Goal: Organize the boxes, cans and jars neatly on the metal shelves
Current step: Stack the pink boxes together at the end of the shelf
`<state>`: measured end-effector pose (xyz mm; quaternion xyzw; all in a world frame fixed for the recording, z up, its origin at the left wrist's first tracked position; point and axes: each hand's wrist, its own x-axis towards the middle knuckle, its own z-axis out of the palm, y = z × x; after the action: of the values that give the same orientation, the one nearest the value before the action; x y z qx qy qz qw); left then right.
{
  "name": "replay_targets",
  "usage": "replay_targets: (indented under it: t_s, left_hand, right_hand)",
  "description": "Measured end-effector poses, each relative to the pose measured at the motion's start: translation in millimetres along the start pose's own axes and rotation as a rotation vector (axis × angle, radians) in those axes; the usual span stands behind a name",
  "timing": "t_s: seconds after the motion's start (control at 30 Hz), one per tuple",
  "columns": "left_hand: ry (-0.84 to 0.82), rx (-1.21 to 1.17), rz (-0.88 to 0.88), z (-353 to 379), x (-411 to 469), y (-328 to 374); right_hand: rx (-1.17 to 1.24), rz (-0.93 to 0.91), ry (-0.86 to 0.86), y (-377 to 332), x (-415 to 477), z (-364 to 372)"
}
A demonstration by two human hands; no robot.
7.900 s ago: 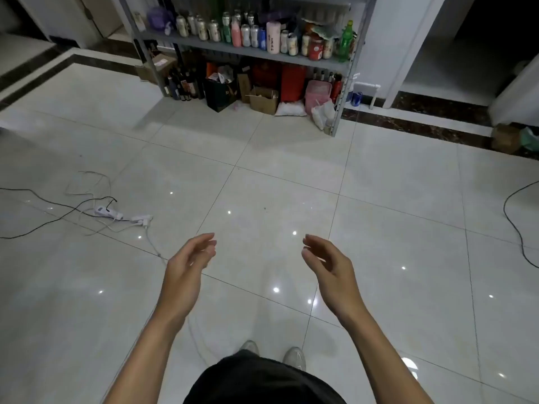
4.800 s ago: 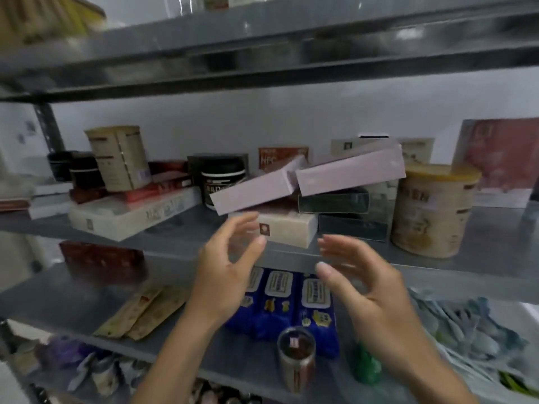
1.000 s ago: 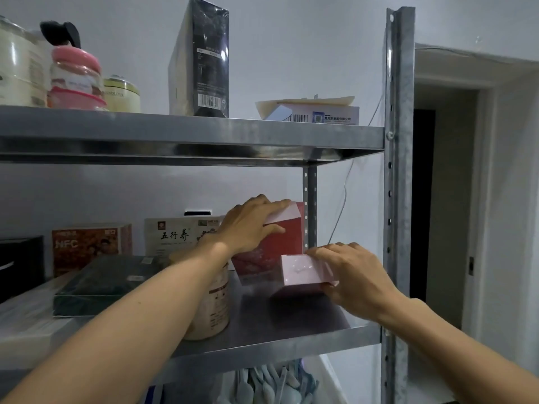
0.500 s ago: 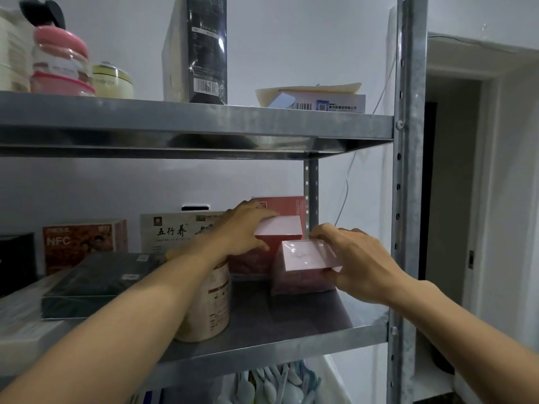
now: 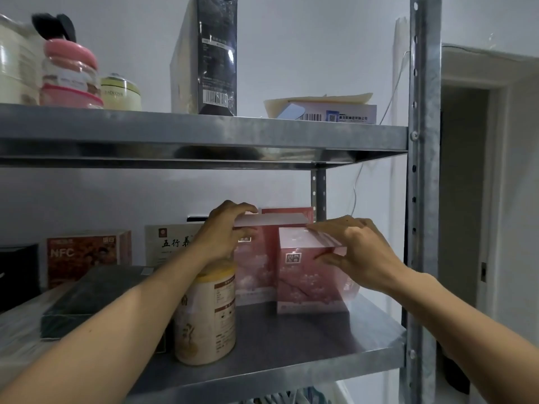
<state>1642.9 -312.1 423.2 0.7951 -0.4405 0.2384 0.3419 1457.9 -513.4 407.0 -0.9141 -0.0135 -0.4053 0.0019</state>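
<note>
Gripping the rear box by its top edge with the left hand, fingers curled over it. Pinching the front box at its upper right corner with the right hand, fingers on top, thumb on the face. Holding both pink boxes upright at the right end of the shelf, by the post, just right of a yellow-lidded can.

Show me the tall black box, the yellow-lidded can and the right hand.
tall black box (image 5: 217,59), head view, front face.
yellow-lidded can (image 5: 210,322), head view, label side.
right hand (image 5: 360,252), head view, back of hand.
</note>
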Motion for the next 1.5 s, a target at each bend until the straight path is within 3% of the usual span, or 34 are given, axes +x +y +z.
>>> replay_targets:
  t_s: [0.13,0.3,0.4,0.63,1.0,1.17,1.33,1.5]
  left_hand:
    - [0.021,-0.038,-0.102,1.2,11.9,-4.3]
    - [-0.111,-0.063,-0.247,4.6,17.6,-20.5]
    - [-0.110,-0.114,-0.275,6.0,21.0,-25.9]
    - [-0.083,-0.181,-0.290,10.7,21.3,-32.9]
    - [-0.209,-0.302,-0.519,7.1,18.7,-36.3]
    - [-0.224,-0.246,-0.533,2.2,11.3,-31.5]
    - [-0.160,-0.091,-0.513,-9.6,-9.2,-10.9]
    - [-0.342,0.048,-0.488,-16.2,-34.6,4.1]
  right_hand:
    - [-0.006,0.004,-0.017,9.0,15.5,4.8]
    - [-0.079,0.083,-0.049,18.6,29.1,17.2]
    - [0.027,0.117,-0.048,22.3,30.5,31.1]
    - [0.365,0.302,0.218,23.5,26.0,61.7]
    - [0.761,0.523,0.301,25.5,23.2,75.6]
    - [0.911,0.684,0.227,28.5,9.5,93.3]
    - [0.924,0.678,0.265,25.6,4.2,103.8]
    - [0.978,0.642,0.235,19.1,4.3,111.0]
